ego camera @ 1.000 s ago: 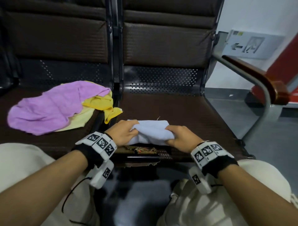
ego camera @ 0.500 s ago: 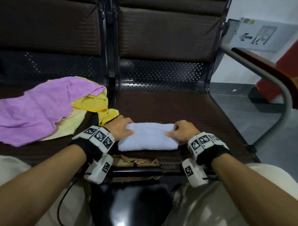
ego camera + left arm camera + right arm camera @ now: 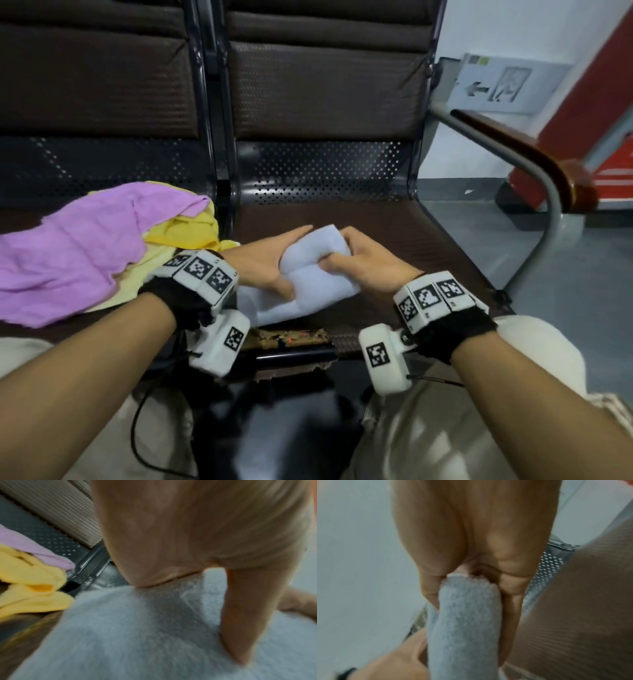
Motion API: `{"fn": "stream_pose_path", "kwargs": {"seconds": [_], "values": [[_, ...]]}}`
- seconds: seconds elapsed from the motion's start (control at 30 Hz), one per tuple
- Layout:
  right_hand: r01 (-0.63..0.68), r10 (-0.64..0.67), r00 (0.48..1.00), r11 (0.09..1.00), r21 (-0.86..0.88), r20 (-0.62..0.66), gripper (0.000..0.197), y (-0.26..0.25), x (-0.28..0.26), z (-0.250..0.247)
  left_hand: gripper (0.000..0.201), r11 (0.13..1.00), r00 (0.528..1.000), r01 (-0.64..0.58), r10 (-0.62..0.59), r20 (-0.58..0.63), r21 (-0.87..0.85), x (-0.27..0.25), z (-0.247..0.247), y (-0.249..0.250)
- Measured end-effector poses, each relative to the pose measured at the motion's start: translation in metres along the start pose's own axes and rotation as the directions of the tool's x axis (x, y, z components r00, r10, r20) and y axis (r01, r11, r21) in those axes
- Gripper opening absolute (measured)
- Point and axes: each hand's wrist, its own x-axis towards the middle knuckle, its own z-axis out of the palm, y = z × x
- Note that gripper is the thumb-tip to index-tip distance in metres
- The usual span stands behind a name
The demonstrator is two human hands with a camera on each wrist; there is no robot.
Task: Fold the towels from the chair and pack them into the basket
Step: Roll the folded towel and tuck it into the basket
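Observation:
A white towel [image 3: 308,294], folded to a strip, lies on the right brown chair seat [image 3: 394,233]. My right hand [image 3: 346,253] pinches its right end and holds that end raised and turned toward the left; the right wrist view shows the towel [image 3: 467,622] clamped between thumb and fingers. My left hand [image 3: 274,260] lies across the towel's middle with straight fingers, its thumb [image 3: 248,615] pressing down into the towel [image 3: 137,635]. A purple towel [image 3: 75,253] and a yellow towel [image 3: 188,229] lie heaped and unfolded on the left seat. No basket is in view.
A metal armrest with a wooden top [image 3: 534,161] bounds the right seat. The seat's front edge [image 3: 291,337] is torn. My knees sit below on both sides, with grey floor and a red object [image 3: 582,102] at the right.
The towel lay flat with a hand at each end. My right hand has since lifted its end over toward the left, and my left hand has slid to the towel's middle.

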Motion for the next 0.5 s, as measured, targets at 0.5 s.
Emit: {"fn": "stream_pose_path", "kwargs": {"seconds": [0.5], "values": [[0.227,0.113,0.661,0.912,0.342,-0.742,0.005,0.027,-0.205,-0.139,0.026,0.900,0.952,-0.146,0.241,-0.191,0.410,0.030,0.099,0.207]]}}
